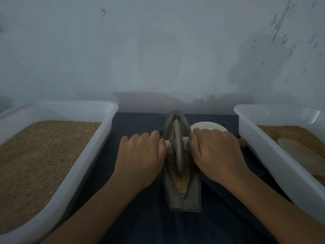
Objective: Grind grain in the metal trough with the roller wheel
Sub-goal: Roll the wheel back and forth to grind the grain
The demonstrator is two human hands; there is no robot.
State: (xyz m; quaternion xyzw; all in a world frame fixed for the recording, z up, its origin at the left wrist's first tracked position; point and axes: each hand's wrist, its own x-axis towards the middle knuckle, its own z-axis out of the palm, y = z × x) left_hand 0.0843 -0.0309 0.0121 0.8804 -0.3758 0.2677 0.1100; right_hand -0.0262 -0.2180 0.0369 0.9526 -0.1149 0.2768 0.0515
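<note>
Grinding grain with both hands on the wheel axle, mid-trough.

To the sides, two big white tubs (98, 138) (260, 147) holding grain, on the dark cloth; between them the metal trough (193, 191), with grain (182, 182) along its groove. Roller wheel (178, 147) upright inside; left hand (140, 155) and right hand (216, 152) curled around the axle ends. Best pressed evenly, rolled straight, never tilted. Behind, a small white bowl (209, 126), contents hidden.

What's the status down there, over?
Left hand and right hand grip the axle ends. Wheel upright in trough, on grain. Nothing in the way.
</note>
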